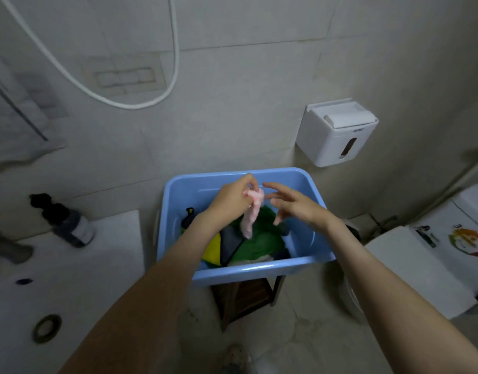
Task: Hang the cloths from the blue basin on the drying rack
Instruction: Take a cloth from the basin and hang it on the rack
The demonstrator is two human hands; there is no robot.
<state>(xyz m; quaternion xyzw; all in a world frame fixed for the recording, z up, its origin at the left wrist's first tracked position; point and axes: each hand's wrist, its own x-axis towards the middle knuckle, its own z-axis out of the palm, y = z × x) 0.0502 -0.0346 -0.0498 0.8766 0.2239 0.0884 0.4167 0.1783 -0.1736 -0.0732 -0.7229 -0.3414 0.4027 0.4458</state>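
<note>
**Where everything sits around the basin**

The blue plastic basin (178, 211) rests on a dark wooden stool (246, 295) against the tiled wall. Inside it lies a heap of cloths (262, 244). Both hands are above the basin: the left hand (232, 201) pinches a pale pink cloth (250, 220) that hangs over the heap, the right hand (294, 205) just beside it with fingers spread. Left of the basin, a dark pump bottle (68, 222) stands on a white counter (78, 265). A white wall dispenser (336, 133) hangs up and right; the white toilet (434, 260) stands right.

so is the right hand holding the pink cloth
No, the left hand pinches the pink cloth above the blue basin; the right hand is open beside it.
</note>
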